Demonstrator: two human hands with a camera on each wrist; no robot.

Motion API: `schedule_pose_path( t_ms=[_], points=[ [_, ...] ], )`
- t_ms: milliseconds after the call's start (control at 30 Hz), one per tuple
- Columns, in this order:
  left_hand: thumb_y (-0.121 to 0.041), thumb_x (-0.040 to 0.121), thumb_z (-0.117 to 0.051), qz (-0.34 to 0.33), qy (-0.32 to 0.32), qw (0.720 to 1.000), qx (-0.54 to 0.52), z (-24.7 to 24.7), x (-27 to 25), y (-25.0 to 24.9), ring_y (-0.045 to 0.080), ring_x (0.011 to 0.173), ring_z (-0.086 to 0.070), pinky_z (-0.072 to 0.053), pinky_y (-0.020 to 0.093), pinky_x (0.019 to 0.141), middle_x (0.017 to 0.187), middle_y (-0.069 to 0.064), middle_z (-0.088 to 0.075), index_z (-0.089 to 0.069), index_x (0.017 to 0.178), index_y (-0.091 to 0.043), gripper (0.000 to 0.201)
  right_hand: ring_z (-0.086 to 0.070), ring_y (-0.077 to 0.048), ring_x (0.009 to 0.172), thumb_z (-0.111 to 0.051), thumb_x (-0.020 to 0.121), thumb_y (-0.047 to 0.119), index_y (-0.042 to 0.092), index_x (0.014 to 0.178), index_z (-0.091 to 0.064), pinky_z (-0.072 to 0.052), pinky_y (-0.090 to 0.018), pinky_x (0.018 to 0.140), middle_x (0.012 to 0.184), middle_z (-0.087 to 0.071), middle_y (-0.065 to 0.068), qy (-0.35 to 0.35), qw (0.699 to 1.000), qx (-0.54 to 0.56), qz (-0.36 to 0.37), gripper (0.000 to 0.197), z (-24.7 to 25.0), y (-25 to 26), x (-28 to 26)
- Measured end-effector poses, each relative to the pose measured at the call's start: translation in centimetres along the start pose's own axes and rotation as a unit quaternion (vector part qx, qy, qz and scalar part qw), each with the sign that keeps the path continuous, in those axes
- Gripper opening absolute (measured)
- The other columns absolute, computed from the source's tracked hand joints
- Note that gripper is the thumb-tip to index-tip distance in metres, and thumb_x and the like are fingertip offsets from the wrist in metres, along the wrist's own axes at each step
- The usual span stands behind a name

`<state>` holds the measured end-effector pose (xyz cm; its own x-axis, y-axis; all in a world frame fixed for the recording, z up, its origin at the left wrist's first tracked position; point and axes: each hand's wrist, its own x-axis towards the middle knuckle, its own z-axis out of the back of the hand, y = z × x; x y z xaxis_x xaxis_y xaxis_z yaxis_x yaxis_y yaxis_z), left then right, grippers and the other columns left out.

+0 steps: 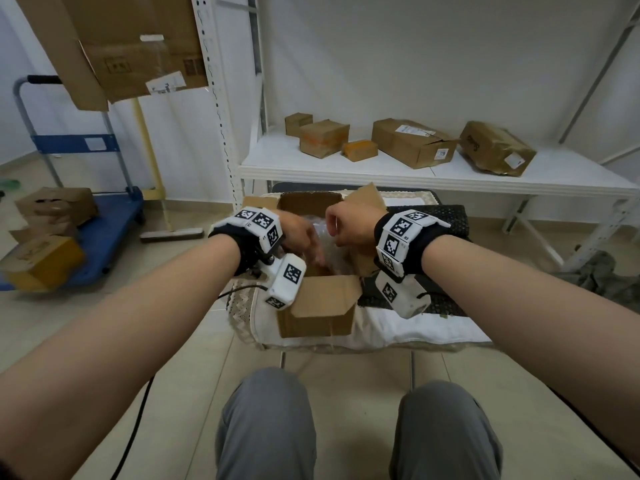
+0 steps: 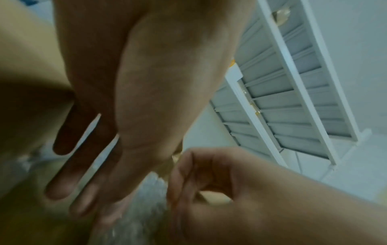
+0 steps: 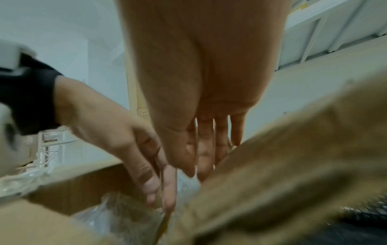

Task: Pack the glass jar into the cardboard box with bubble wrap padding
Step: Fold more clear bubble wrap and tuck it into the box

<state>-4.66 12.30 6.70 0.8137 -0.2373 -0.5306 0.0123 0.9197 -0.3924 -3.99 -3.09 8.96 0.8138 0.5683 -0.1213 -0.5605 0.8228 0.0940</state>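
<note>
Down past two grey-trousered knees (image 1: 266,420) first, tiled floor between them. Far left: blue trolley (image 1: 104,230) stacked with brown parcels, a long-handled floor wiper (image 1: 171,233) parked just beside it against the white upright.

Moving in towards the middle: left hand (image 1: 301,237) reaching down into the open cardboard box (image 1: 318,317), fingers straight and slightly spread, tips on the bubble wrap (image 1: 325,244). Gripping nothing, just pressing onto the clear sheet.

Box sitting on a white cloth (image 1: 398,327) over a low stand, right ahead of the knees and below the white shelf (image 1: 433,171). Near flap folded outward and hanging down, far flaps standing up. Bubble wrap bunched inside, filling the middle of the opening. Glass jar not made out in any view; too much wrap and too many fingers in the way.

Right hand (image 1: 341,226) next, hovering over the box's right side, close beside the left hand, fingers curled in like a loose fist. Pinching an edge of wrap or closed on nothing? Cannot tell, too blurred in both wrist views.

Further right: black mesh mat (image 1: 446,216) lying on the cloth beside the box. Up behind, five brown parcels lined along the shelf. Far right on the floor, a crumpled grey-green rag (image 1: 595,275).
</note>
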Motion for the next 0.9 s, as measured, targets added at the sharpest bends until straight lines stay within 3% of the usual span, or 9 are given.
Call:
schedule_pose_path(
  t_ms=[133,233,300,367,467,533,633,767,900],
  points=[
    [-0.005,0.091,-0.061,0.008,-0.090,0.994,-0.059,2.0,0.6,0.1,0.021,0.080,-0.064,-0.053,0.038,0.079,0.094,0.007,-0.069,-0.070,0.089,-0.017,0.015,-0.061,-0.019,0.088,-0.067,0.086,0.015,0.016,0.103,-0.071,-0.050,-0.028,0.070,0.100,-0.067,-0.003,0.068,0.998,-0.015,-0.002,0.017,0.0,0.2,-1.2],
    [-0.006,0.092,-0.059,-0.005,-0.074,0.994,-0.075,2.1,1.6,-0.9,0.024,0.083,-0.066,-0.055,0.040,0.086,0.090,0.006,-0.069,-0.072,0.085,-0.026,0.025,-0.055,-0.009,0.075,-0.067,0.087,0.012,0.020,0.106,-0.070,-0.047,-0.019,0.059,0.086,-0.060,0.007,0.114,0.993,-0.018,0.019,0.020,-0.2,0.3,-2.0],
    [-0.008,0.092,-0.059,-0.006,-0.066,0.996,-0.054,2.0,2.2,-1.9,0.024,0.089,-0.070,-0.056,0.042,0.092,0.093,0.004,-0.073,-0.073,0.096,-0.027,0.024,-0.057,-0.010,0.074,-0.064,0.088,0.011,0.022,0.110,-0.069,-0.047,-0.018,0.058,0.081,-0.056,0.010,0.127,0.991,-0.007,0.027,0.025,0.0,0.5,-2.4],
    [-0.007,0.089,-0.061,-0.010,-0.069,0.997,-0.037,2.0,2.9,-2.5,0.023,0.094,-0.070,-0.055,0.041,0.096,0.105,0.007,-0.074,-0.072,0.103,-0.023,0.024,-0.056,-0.011,0.076,-0.061,0.090,0.010,0.023,0.119,-0.066,-0.046,-0.016,0.055,0.082,-0.053,0.010,0.132,0.990,-0.017,0.041,0.032,0.0,0.6,-2.7],
    [-0.002,0.088,-0.063,-0.009,-0.069,0.995,-0.069,2.1,4.0,-2.9,0.022,0.097,-0.066,-0.053,0.044,0.098,0.111,0.012,-0.071,-0.070,0.094,-0.022,0.022,-0.047,-0.003,0.067,-0.052,0.095,0.009,0.022,0.133,-0.056,-0.040,-0.014,0.051,0.104,-0.055,0.003,0.151,0.985,-0.059,0.057,0.040,-0.4,0.9,-2.9],
    [-0.001,0.086,-0.063,-0.001,-0.068,0.995,-0.073,2.1,4.5,-2.8,0.025,0.103,-0.067,-0.052,0.045,0.099,0.109,0.009,-0.071,-0.069,0.093,-0.024,0.025,-0.057,-0.012,0.087,-0.049,0.097,0.009,0.016,0.137,-0.052,-0.043,-0.018,0.068,0.125,-0.058,-0.007,0.162,0.981,-0.087,0.063,0.041,-0.9,1.2,-2.9],
    [0.002,0.085,-0.060,-0.009,-0.064,0.995,-0.078,2.1,4.7,-2.6,0.022,0.096,-0.066,-0.054,0.036,0.093,0.105,0.005,-0.069,-0.069,0.103,-0.019,0.029,-0.052,-0.026,0.124,-0.047,0.098,0.010,0.008,0.142,-0.043,-0.040,-0.027,0.087,0.138,-0.052,-0.013,0.182,0.976,-0.108,0.053,0.044,-1.3,1.4,-2.4],
    [0.007,0.087,-0.056,-0.030,-0.042,0.995,-0.086,1.5,5.3,-2.7,0.012,0.078,-0.060,-0.049,0.024,0.068,0.097,0.004,-0.065,-0.060,0.115,-0.012,0.034,-0.031,-0.030,0.143,-0.043,0.100,0.010,0.006,0.149,-0.033,-0.029,-0.036,0.112,0.154,-0.033,-0.020,0.190,0.971,-0.140,0.030,0.050,-1.4,0.9,-2.2],
    [0.002,0.087,-0.053,-0.043,-0.027,0.997,-0.061,0.3,5.9,-3.3,0.016,0.076,-0.058,-0.047,0.026,0.064,0.102,0.012,-0.064,-0.053,0.109,-0.017,0.029,-0.032,-0.028,0.142,-0.040,0.103,0.014,0.004,0.145,-0.040,-0.024,-0.034,0.113,0.154,-0.035,-0.018,0.204,0.965,-0.163,0.019,0.043,-2.2,1.0,-2.0]
  ],
)
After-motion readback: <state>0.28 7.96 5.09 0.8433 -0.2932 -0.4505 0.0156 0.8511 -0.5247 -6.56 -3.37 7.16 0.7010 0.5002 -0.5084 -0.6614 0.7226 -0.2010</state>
